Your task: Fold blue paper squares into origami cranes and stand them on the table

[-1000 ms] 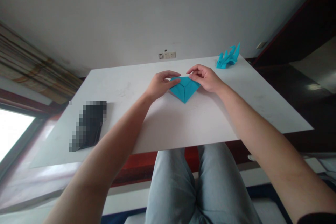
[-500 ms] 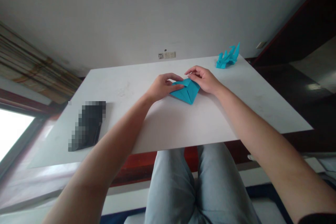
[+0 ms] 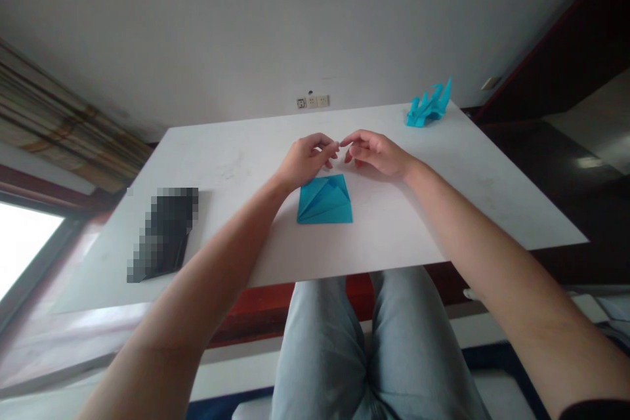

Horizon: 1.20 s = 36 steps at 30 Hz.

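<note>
A folded blue paper (image 3: 325, 202) lies flat on the white table (image 3: 443, 210), its point facing away from me. My left hand (image 3: 306, 161) hovers just behind the paper's far left edge, fingers loosely curled and empty. My right hand (image 3: 377, 152) is behind and to the right of the paper, index finger stretched to the left, also holding nothing. The fingertips of both hands nearly meet above the table, and neither hand grips the paper.
A finished blue origami figure (image 3: 428, 107) stands at the table's far right corner. A dark blurred object (image 3: 165, 231) lies near the left edge. My knees in light jeans (image 3: 364, 341) are under the near edge. Wall sockets (image 3: 312, 103) sit behind the table.
The blue paper has been turned and slid nearer to me, and both hands have let go of it and lifted slightly behind it.
</note>
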{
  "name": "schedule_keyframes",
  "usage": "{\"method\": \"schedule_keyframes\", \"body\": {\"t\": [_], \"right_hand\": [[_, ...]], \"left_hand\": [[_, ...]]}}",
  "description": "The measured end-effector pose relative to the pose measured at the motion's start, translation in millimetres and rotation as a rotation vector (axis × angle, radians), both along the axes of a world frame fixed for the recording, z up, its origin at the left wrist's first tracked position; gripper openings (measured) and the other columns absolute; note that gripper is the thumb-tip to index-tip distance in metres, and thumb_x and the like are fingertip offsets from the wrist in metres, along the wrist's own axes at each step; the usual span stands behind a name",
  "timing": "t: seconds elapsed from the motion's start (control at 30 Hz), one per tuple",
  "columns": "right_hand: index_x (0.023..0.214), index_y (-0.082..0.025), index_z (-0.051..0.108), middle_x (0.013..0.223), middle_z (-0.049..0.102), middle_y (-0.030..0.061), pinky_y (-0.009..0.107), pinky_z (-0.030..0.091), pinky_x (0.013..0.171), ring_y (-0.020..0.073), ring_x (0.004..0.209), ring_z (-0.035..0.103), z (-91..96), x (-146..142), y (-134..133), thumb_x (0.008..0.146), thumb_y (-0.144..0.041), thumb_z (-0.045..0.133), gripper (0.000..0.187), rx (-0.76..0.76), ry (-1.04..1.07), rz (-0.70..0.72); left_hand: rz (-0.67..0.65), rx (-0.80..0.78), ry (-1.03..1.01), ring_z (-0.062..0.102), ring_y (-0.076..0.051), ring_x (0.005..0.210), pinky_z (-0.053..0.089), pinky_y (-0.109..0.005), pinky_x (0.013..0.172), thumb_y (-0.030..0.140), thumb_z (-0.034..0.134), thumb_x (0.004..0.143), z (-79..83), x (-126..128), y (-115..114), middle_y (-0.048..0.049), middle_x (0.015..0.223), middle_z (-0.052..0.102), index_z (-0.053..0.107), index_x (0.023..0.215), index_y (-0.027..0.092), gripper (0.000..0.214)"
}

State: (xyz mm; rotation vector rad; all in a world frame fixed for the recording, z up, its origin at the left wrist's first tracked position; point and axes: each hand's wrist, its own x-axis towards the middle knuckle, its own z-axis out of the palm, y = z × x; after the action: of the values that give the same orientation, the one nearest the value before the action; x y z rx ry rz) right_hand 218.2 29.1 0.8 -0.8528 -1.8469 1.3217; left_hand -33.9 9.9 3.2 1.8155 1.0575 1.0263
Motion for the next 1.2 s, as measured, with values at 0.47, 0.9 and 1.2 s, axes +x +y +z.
{"method": "schedule_keyframes", "body": {"t": [0.47, 0.9, 1.2], "right_hand": [[0.111, -0.023, 0.074, 0.096, 0.075, 0.0042, 0.032, 0.054, 0.074, 0.0180, 0.082, 0.068, -2.9, 2, 3, 0.088, -0.088, 0.088, 0.070, 0.048, -0.023, -0.023], [0.102, -0.027, 0.077, 0.100, 0.082, 0.0043, 0.041, 0.061, 0.084, 0.0255, 0.092, 0.072, -9.2, 1, 9, 0.084, -0.073, 0.096, 0.053, 0.088, -0.015, -0.075], [0.116, -0.032, 0.058, 0.085, 0.071, -0.0058, 0.031, 0.050, 0.066, 0.0172, 0.071, 0.062, -16.1, 11, 21, 0.083, -0.069, 0.096, 0.062, 0.088, 0.086, -0.254]], "left_hand": [[-0.248, -0.009, 0.379, 0.070, -0.021, 0.087, 0.054, -0.035, 0.086, 0.056, 0.094, 0.080, 14.1, -16, -5, -0.0022, 0.094, 0.080, 0.087, 0.093, 0.026, 0.033], [0.117, 0.004, -0.063, 0.065, -0.014, 0.083, 0.053, -0.028, 0.074, 0.037, 0.083, 0.094, -0.1, 2, 0, -0.0059, 0.115, 0.074, 0.071, 0.127, 0.024, 0.037], [-0.101, 0.010, -0.076, 0.063, -0.012, 0.081, 0.052, -0.029, 0.073, 0.034, 0.089, 0.082, -0.9, -10, 6, -0.0060, 0.125, 0.072, 0.064, 0.125, 0.025, 0.051]]}}
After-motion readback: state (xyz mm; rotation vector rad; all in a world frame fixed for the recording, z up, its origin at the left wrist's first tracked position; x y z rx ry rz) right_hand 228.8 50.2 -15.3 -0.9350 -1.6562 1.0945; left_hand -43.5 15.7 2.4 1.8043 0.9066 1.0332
